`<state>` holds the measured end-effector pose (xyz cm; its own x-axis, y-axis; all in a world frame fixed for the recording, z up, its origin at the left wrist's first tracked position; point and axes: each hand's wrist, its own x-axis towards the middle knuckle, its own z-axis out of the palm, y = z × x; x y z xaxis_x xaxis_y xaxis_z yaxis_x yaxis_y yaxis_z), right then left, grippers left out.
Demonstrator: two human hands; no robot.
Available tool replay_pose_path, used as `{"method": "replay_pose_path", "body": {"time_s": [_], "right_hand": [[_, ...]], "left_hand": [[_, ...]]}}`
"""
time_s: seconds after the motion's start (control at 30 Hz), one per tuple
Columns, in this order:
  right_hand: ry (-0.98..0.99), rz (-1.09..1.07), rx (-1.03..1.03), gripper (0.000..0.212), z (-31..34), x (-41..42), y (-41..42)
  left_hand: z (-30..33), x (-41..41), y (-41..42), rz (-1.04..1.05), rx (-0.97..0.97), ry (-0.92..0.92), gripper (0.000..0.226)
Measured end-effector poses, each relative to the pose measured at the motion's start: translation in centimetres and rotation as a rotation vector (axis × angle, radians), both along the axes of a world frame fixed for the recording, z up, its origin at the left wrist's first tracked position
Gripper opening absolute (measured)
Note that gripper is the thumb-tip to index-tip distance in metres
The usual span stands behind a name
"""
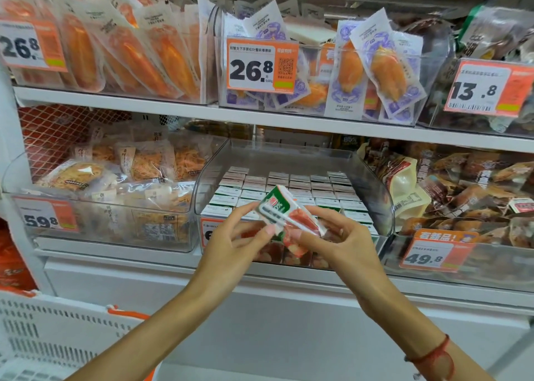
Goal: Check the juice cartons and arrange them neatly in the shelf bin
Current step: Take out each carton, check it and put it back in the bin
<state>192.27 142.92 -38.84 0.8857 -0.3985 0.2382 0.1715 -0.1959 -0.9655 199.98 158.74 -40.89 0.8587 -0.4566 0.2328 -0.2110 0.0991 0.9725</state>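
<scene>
Head view, one carton out of the bin. The juice carton (284, 216) is held tilted in front of the clear shelf bin (372, 184), just above its front lip, green end toward 11 o'clock and red end toward 4 o'clock. Left hand (234, 236) pinches the green end between thumb and fingertips; right hand (341, 236) grips the red end, fingers curled around its lower edge. Both hands are therefore grasping the same carton. Behind it, the packed cartons (291, 190) stand upright in tight rows, white tops up, filling the bin floor from side wall to side wall (no gap visible in the rows that show; the front row is partly hidden by the hands). Open room lies above the rows, under the upper shelf edge (260, 117). At 9 o'clock, a bin of noodle packs (121, 166); at 3 o'clock, brown snack packs (462, 184). White basket (52, 331) at 7 o'clock.
</scene>
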Motion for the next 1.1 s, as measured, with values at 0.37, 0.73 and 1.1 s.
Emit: {"method": "replay_pose_path", "body": {"time_s": [0.37, 0.73, 1.1], "right_hand": [[-0.440, -0.138, -1.166, 0.051, -1.4, 0.6, -1.0], [-0.117, 0.146, -0.448, 0.067, -1.3, 0.1, -0.7], [-0.102, 0.194, -0.588, 0.047, -1.3, -0.2, -2.0]], "left_hand": [[0.2, -0.1, 0.8, -0.210, -0.119, 0.421, 0.044], [0.8, 0.5, 1.0, 0.016, -0.118, 0.097, 0.048], [-0.4, 0.1, 0.3, -0.147, 0.052, -0.187, 0.042]]}}
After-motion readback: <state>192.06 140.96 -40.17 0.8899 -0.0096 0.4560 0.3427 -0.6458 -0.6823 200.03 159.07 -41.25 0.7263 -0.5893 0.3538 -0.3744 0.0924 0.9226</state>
